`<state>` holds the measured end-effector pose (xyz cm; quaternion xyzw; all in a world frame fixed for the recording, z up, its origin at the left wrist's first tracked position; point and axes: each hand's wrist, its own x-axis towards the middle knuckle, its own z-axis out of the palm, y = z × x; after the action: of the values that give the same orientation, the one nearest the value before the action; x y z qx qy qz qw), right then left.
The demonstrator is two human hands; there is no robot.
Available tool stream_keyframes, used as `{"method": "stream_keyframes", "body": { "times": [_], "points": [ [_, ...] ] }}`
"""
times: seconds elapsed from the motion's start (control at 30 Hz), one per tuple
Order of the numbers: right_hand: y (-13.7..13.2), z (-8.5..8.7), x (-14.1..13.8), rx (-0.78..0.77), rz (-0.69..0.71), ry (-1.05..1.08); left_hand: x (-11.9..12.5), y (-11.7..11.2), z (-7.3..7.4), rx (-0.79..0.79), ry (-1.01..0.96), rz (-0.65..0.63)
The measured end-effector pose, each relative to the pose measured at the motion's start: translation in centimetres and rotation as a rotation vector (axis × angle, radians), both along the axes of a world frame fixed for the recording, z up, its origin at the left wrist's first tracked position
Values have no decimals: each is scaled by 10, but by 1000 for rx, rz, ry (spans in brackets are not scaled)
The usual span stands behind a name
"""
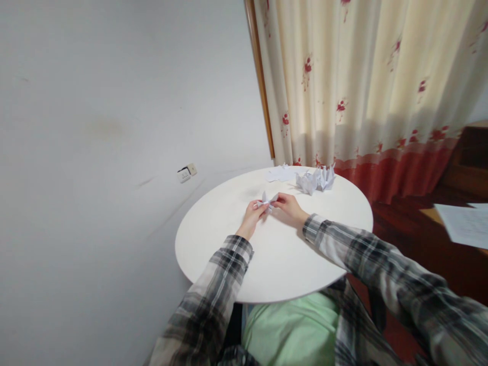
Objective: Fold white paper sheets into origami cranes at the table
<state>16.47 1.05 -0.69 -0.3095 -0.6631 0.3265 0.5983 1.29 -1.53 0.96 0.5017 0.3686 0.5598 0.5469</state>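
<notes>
Over the middle of the surface (pixel 213 249), the folded paper (pixel 266 200) is pinched by the fingers of the left hand (pixel 251 216) and right hand (pixel 288 206), nearly closed on it. Farther off, cranes (pixel 314 180) are clustered rightward, with flat paper (pixel 277 175) laid to their left.

Left arm (pixel 215 282) and right arm (pixel 354 246), both in long black, grey and white plaid cloth sleeves (pixel 404 278), stretch forward as the bare left hand (pixel 251 216) and bare right hand (pixel 291 208) nearly meet, each curled into a pinch.
</notes>
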Motion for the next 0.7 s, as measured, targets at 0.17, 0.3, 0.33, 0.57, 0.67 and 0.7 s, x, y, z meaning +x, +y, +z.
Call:
{"method": "stream_keyframes", "body": {
  "times": [0.17,0.3,0.33,0.57,0.67,0.7],
  "points": [
    [3,-1,0,-52,7,28,0,2,-1,3,-14,-11],
    [3,0,0,-67,1,33,0,2,0,18,-32,-9],
    [3,0,1,-67,-7,31,0,2,0,23,-46,-10],
    [7,-3,2,-121,1,93,-1,8,-2,26,-144,-49],
    [8,-3,1,-194,28,179,-3,11,-4,-1,-167,-40],
    [8,-3,1,-219,38,209,-3,11,-5,-11,-171,-39]
  ]
}}
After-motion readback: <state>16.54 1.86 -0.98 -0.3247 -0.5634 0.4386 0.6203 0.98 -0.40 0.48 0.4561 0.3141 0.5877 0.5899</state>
